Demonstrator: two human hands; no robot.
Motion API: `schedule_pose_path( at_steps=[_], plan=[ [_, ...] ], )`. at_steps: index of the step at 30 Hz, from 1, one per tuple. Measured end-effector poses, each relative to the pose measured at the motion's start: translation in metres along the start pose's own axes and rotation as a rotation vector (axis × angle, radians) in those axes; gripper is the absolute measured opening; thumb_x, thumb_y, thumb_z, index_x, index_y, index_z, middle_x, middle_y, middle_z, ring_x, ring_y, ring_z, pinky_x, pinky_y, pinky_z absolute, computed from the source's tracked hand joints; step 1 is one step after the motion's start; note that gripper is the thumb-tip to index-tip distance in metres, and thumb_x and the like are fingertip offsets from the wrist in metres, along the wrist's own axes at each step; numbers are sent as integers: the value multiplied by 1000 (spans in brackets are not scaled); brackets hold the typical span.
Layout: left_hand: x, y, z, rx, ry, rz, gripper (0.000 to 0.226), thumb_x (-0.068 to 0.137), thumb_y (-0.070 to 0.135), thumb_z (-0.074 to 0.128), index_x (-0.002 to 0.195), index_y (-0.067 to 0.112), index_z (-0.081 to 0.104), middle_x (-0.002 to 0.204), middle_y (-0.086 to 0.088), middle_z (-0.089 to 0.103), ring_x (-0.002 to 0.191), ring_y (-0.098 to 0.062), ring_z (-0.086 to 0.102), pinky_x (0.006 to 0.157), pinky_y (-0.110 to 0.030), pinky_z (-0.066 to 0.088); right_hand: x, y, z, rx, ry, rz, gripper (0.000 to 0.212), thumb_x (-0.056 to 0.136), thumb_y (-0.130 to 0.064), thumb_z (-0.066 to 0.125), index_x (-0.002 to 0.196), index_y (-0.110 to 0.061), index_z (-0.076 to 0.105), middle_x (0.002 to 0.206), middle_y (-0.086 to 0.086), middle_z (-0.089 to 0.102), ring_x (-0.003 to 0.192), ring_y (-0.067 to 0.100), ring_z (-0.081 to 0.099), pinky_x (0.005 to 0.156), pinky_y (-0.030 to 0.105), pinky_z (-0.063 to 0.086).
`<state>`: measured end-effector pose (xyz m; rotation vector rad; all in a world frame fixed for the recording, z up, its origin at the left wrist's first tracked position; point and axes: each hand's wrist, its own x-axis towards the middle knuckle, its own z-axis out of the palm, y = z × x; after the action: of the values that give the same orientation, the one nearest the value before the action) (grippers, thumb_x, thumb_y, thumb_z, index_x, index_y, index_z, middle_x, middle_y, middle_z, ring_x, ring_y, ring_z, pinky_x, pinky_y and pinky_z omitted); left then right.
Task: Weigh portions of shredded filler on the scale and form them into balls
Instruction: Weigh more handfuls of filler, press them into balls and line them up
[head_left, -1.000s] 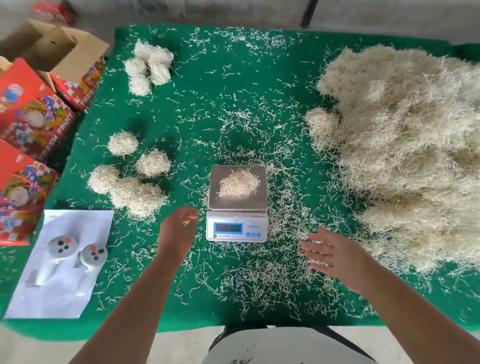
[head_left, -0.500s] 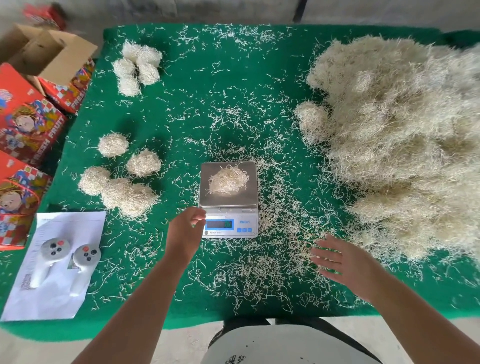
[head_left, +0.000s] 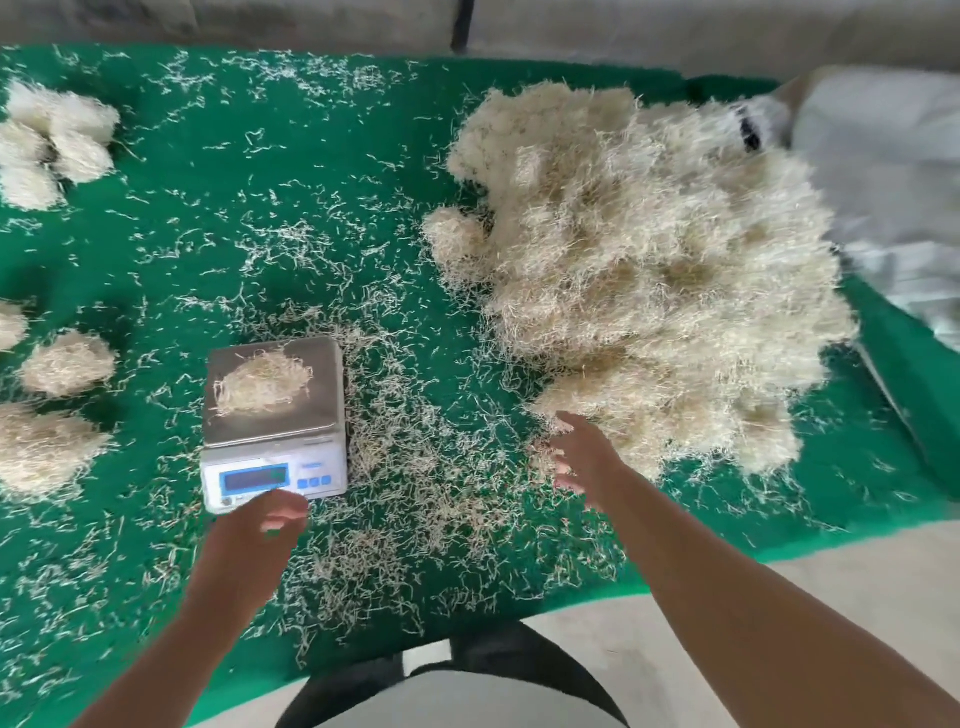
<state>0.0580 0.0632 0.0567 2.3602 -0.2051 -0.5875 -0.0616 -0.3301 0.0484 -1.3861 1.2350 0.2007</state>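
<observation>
One small portion of shredded filler (head_left: 262, 387) sits on the scale (head_left: 274, 422). The right hand (head_left: 582, 457), fingers spread and empty, has moved from the bare tabletop (head_left: 322, 171) to the big filler pile (head_left: 649, 270), likely for a top-up. The left hand (head_left: 254, 540), loosely curled and empty, stays by the display.

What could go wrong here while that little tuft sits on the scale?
The left hand hovers by the front of the scale; a bump could skew the reading. The portion lies loose on the pan, so strands may slide off. The right hand, reaching into the big pile, may drag more scraps onto the green mat.
</observation>
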Motion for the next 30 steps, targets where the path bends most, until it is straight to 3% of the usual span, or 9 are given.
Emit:
schedule_pose_path(
  at_steps=[8,10,12,17,19,22,24,27,30],
  plan=[
    [-28,47,44,61,-126,3,25,95,12,72,103,35,73,99,20,75,95,-1,70,92,-39,59,47,-7,-23,17,-33,-16,63,106,-1,50,163,-23,34,149,23,53,134,44,57,99,48,58],
    [-30,65,57,49,-140,21,23,95,15,72,104,36,72,99,20,75,97,0,70,91,-36,59,49,0,-25,-68,-15,-86,60,103,2,52,159,-15,40,148,19,56,95,26,75,67,29,59],
    [-30,85,69,55,-171,72,20,96,22,72,103,40,68,97,22,74,95,9,68,90,-30,59,43,8,-26,-132,-8,-182,47,104,-4,54,150,-13,53,146,16,59,51,3,57,46,18,42],
    [-12,143,107,98,-289,104,38,99,45,63,134,32,59,127,16,67,106,5,63,85,-17,51,-2,25,-24,-139,-66,-325,31,106,-14,57,134,-24,67,146,7,62,84,40,72,71,39,62],
    [-3,166,122,21,-329,89,54,99,49,62,147,28,49,144,7,59,117,-5,60,86,-19,55,-21,31,-24,-114,-113,-333,31,107,-16,55,132,-28,68,151,3,58,63,28,66,59,26,54],
    [9,200,140,-270,-394,-19,73,95,52,68,158,33,36,159,-5,44,122,-20,60,87,-37,63,-48,32,-24,-156,-168,-367,31,108,-20,53,132,-32,69,149,-7,59,103,23,74,82,13,54],
    [15,219,150,-383,-454,-107,77,92,53,72,157,43,33,155,-3,45,118,-23,59,90,-43,61,-63,31,-20,-192,-235,-427,29,108,-20,53,130,-32,70,138,-7,66,94,0,72,72,7,55],
    [19,230,161,-363,-485,-118,56,97,41,71,149,41,48,145,0,53,110,-18,63,88,-35,57,-74,29,-13,-256,-355,-468,25,107,-20,55,126,-26,71,123,0,73,59,-2,63,55,15,52],
    [22,228,159,-331,-324,-142,41,103,23,64,143,27,56,131,-2,63,97,-16,67,66,-24,54,-76,24,-14,59,-320,-344,18,102,-18,61,115,-20,74,119,10,74,77,10,70,75,33,62]
  ],
)
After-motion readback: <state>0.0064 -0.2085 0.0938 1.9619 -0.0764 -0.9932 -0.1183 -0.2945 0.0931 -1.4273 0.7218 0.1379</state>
